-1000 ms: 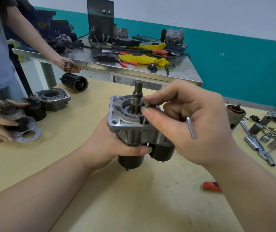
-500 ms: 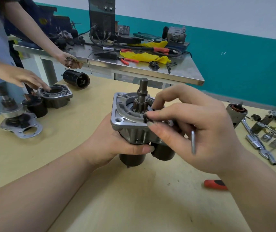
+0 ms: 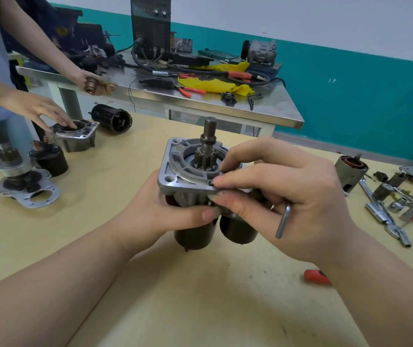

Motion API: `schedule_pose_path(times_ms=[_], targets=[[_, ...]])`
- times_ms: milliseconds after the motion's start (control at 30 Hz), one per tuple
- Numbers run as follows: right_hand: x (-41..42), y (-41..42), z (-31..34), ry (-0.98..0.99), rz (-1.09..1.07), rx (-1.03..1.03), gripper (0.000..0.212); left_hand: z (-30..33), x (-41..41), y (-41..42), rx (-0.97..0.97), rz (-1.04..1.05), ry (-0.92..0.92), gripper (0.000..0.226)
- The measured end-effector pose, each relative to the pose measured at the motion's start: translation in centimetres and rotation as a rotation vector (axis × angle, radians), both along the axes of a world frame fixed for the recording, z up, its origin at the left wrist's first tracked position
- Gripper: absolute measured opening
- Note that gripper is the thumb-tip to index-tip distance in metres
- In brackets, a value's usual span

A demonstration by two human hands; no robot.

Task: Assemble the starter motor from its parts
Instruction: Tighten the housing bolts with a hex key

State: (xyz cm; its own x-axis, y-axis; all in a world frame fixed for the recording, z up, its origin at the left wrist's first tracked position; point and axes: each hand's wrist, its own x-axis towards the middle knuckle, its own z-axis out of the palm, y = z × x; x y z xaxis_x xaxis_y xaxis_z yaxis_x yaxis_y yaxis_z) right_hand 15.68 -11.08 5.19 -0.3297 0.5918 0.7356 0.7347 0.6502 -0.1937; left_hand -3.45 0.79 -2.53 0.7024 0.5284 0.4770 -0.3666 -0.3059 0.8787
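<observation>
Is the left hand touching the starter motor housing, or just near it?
Touching. The head view shows the left hand wrapped around the starter motor housing below its flange, thumb pressed across the front with no gap, steadying it upright on the wooden table.

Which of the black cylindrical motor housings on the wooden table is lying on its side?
The black cylindrical housing nearest the steel table; the other stands upright.

Matt cast-metal starter motor housing (image 3: pixel 175 181), glossy steel hex key (image 3: pixel 283 221), smooth pale wooden table (image 3: pixel 175 284).
</observation>
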Motion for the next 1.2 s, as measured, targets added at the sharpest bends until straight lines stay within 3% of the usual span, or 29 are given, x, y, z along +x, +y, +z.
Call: schedule_pose_path(times_ms=[100, 300, 367, 467, 533, 567, 633, 700, 733, 967, 1200], targets=[[0.0, 0.1, 0.1, 0.000, -0.027, 0.016, 0.015, 0.7, -0.3, -0.2, -0.016, -0.055, 0.008, 0.041], [-0.3, 0.2, 0.1, 0.051, -0.043, -0.019, 0.023, 0.6, 0.3, -1.1, 0.093, 0.256, -0.029, 0.043], [0.0, 0.1, 0.7, 0.201, -0.025, -0.141, 0.028, 0.2, 0.2, -0.8, 0.017, 0.196, -0.034, 0.042], [0.7, -0.3, 2.8, 0.616, 0.045, -0.310, 0.023, -0.2, -0.5, -0.1, -0.068, 0.076, -0.010, 0.050], [0.7, -0.6, 3.8, 0.878, 0.181, -0.354, 0.021, -0.1, -0.6, 0.0, -0.092, 0.057, 0.008, 0.070], [0.3, -0.7, 4.2, 0.907, 0.208, -0.358, 0.023, -0.1, -0.5, -0.1, -0.100, 0.063, 0.022, 0.085], [-0.4, -0.8, 4.6, 0.701, 0.067, -0.293, 0.020, -0.1, -0.1, -0.5, -0.100, 0.108, 0.036, 0.097], [-1.0, -0.8, 4.8, 0.478, -0.037, -0.275, 0.027, -0.2, 0.5, -0.9, -0.070, 0.168, 0.012, 0.085], [-1.2, -0.8, 4.9, 0.466, -0.026, -0.301, 0.032, -0.2, 0.6, -1.0, -0.061, 0.176, 0.004, 0.081], [-0.7, 0.0, 3.5, 0.792, 0.351, -0.572, 0.025, -0.8, 0.3, -0.1, -0.046, 0.075, -0.037, 0.064], [-3.1, 0.5, 1.1, 0.819, 0.257, -0.270, 0.020, -0.3, 0.3, -0.2, -0.026, -0.031, -0.107, 0.038]])
